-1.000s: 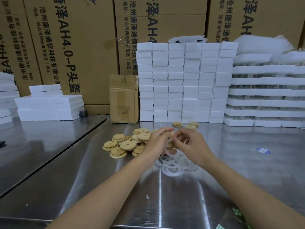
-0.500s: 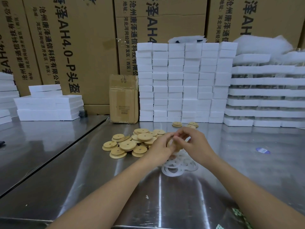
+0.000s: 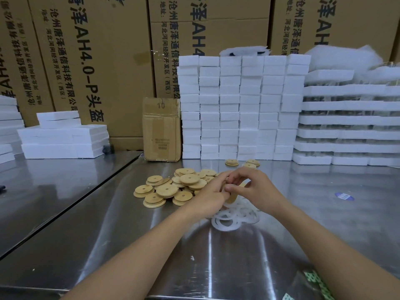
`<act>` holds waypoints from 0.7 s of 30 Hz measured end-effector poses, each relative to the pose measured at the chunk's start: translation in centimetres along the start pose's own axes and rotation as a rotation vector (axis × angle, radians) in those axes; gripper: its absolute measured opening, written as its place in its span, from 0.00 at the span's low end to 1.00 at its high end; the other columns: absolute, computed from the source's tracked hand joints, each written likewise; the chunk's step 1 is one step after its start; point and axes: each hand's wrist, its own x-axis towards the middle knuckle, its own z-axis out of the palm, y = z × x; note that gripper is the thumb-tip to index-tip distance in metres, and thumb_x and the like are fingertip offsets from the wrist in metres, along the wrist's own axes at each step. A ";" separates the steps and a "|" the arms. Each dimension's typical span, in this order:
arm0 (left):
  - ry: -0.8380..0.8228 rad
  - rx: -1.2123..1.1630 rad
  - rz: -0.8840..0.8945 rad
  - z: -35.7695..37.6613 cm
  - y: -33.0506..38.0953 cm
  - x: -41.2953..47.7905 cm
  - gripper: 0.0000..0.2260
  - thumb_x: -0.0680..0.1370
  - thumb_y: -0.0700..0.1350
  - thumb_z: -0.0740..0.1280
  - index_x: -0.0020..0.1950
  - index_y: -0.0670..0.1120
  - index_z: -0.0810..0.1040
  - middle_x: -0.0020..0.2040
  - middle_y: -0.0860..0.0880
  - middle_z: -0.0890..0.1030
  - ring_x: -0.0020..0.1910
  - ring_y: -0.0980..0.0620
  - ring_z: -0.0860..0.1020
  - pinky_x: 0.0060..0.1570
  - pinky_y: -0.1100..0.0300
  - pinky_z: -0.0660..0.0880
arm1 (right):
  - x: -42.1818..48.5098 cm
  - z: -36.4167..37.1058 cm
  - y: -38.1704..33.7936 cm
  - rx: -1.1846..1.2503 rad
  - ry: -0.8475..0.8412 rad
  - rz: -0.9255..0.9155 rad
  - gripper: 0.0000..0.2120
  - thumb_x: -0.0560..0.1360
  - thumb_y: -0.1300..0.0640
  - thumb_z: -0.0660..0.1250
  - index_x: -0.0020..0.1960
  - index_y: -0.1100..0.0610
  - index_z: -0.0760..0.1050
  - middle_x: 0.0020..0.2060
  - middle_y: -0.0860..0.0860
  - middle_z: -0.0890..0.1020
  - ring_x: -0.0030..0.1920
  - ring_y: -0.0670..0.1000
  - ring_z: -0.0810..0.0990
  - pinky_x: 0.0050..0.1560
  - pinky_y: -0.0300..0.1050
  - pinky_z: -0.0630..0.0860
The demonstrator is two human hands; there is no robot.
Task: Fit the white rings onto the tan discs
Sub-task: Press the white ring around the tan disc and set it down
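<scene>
So that fitting may proceed, presumably, one round tan wooden disc (image 3: 232, 197) is pinched between curled left hand (image 3: 206, 197) and right hand (image 3: 259, 189), above thin white rings (image 3: 227, 221) piled on the steel surface (image 3: 129, 245), well off every edge.

Left forearm enters from 7 o'clock, right forearm from 5 o'clock. Left hand (image 3: 208, 192) and right hand (image 3: 258, 188) meet mid-frame, fingers curled, pinching disc (image 3: 232, 197) between them.
</scene>
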 end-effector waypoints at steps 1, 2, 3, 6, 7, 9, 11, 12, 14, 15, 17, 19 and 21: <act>0.000 0.010 -0.003 0.0 0.0 0.0 0.28 0.82 0.29 0.59 0.80 0.49 0.71 0.74 0.51 0.78 0.77 0.56 0.72 0.80 0.50 0.67 | 0.0 -0.1 0.1 0.011 -0.001 0.002 0.07 0.73 0.57 0.80 0.45 0.50 0.83 0.41 0.45 0.85 0.45 0.46 0.84 0.42 0.31 0.74; -0.001 0.020 -0.007 0.0 -0.1 0.1 0.27 0.83 0.30 0.59 0.80 0.50 0.71 0.75 0.51 0.78 0.77 0.56 0.72 0.80 0.49 0.67 | 0.1 -0.1 0.1 0.017 -0.003 0.002 0.07 0.73 0.58 0.80 0.45 0.51 0.83 0.41 0.46 0.86 0.44 0.46 0.84 0.42 0.31 0.75; -0.005 0.026 -0.009 0.0 -0.1 0.1 0.27 0.84 0.30 0.59 0.80 0.50 0.71 0.75 0.51 0.78 0.77 0.55 0.72 0.80 0.48 0.67 | 0.1 -0.1 0.2 0.016 -0.005 0.001 0.06 0.74 0.58 0.80 0.45 0.51 0.83 0.40 0.46 0.86 0.44 0.46 0.83 0.41 0.31 0.75; -0.008 0.051 -0.008 -0.2 -0.3 0.2 0.24 0.85 0.32 0.59 0.79 0.50 0.73 0.74 0.51 0.78 0.76 0.55 0.73 0.79 0.49 0.67 | 0.0 0.0 0.3 -0.003 -0.005 0.004 0.06 0.74 0.57 0.80 0.44 0.50 0.83 0.40 0.45 0.86 0.43 0.46 0.83 0.41 0.31 0.74; -0.008 0.064 -0.009 -0.3 -0.3 0.3 0.23 0.85 0.33 0.59 0.78 0.50 0.74 0.73 0.51 0.79 0.76 0.55 0.73 0.79 0.50 0.68 | 0.0 0.0 0.3 -0.011 0.000 0.002 0.06 0.75 0.57 0.79 0.44 0.50 0.83 0.40 0.45 0.86 0.43 0.46 0.83 0.42 0.31 0.74; 0.002 0.092 -0.002 -0.4 -0.4 0.3 0.21 0.87 0.35 0.59 0.75 0.50 0.77 0.70 0.52 0.82 0.72 0.57 0.76 0.76 0.54 0.71 | 0.0 -0.1 0.4 -0.028 0.021 0.001 0.05 0.76 0.56 0.78 0.43 0.50 0.83 0.40 0.45 0.86 0.42 0.46 0.83 0.42 0.31 0.74; 0.042 0.107 0.011 -0.4 -0.4 0.2 0.19 0.87 0.36 0.59 0.72 0.50 0.81 0.67 0.53 0.84 0.68 0.58 0.79 0.73 0.56 0.73 | 0.0 -0.1 0.4 -0.045 0.038 0.008 0.05 0.77 0.56 0.77 0.43 0.50 0.83 0.39 0.45 0.86 0.41 0.45 0.83 0.42 0.31 0.74; 0.068 0.108 0.013 -0.5 -0.5 0.3 0.18 0.87 0.36 0.59 0.71 0.50 0.81 0.66 0.53 0.85 0.67 0.58 0.80 0.72 0.55 0.74 | 0.1 -0.1 0.5 -0.052 0.040 0.016 0.05 0.77 0.55 0.77 0.43 0.50 0.83 0.38 0.44 0.86 0.41 0.44 0.82 0.41 0.31 0.74; 0.104 0.095 0.012 -0.6 -0.6 0.4 0.17 0.87 0.36 0.61 0.72 0.49 0.81 0.65 0.52 0.85 0.66 0.56 0.82 0.72 0.52 0.76 | 0.1 -0.1 0.6 -0.053 0.036 0.040 0.06 0.76 0.54 0.77 0.43 0.50 0.83 0.38 0.45 0.85 0.40 0.43 0.82 0.42 0.31 0.74; 0.115 0.088 0.014 -0.6 -0.7 0.4 0.17 0.87 0.35 0.62 0.72 0.48 0.81 0.64 0.52 0.85 0.64 0.55 0.83 0.71 0.51 0.77 | 0.1 0.0 0.7 -0.050 0.029 0.050 0.06 0.76 0.54 0.77 0.43 0.50 0.83 0.38 0.45 0.86 0.40 0.43 0.82 0.42 0.31 0.75; 0.146 0.080 0.025 -0.6 -0.8 0.4 0.17 0.86 0.35 0.64 0.71 0.50 0.81 0.62 0.52 0.85 0.60 0.55 0.85 0.66 0.53 0.80 | 0.0 0.1 0.7 -0.048 0.007 0.062 0.05 0.77 0.53 0.77 0.43 0.50 0.83 0.39 0.46 0.86 0.41 0.45 0.83 0.44 0.33 0.76; 0.209 0.072 0.046 -0.6 -0.9 0.3 0.19 0.85 0.35 0.65 0.71 0.53 0.81 0.61 0.52 0.84 0.55 0.55 0.87 0.59 0.57 0.82 | 0.0 0.1 0.7 -0.040 -0.013 0.067 0.05 0.78 0.52 0.76 0.44 0.50 0.83 0.40 0.46 0.86 0.43 0.46 0.83 0.45 0.34 0.76; 0.274 0.051 0.075 -0.7 -1.0 0.4 0.20 0.84 0.35 0.67 0.69 0.56 0.81 0.60 0.52 0.83 0.55 0.54 0.87 0.56 0.59 0.83 | 0.0 0.1 0.6 -0.009 -0.018 0.065 0.04 0.78 0.52 0.76 0.45 0.50 0.83 0.41 0.46 0.86 0.43 0.46 0.83 0.45 0.33 0.76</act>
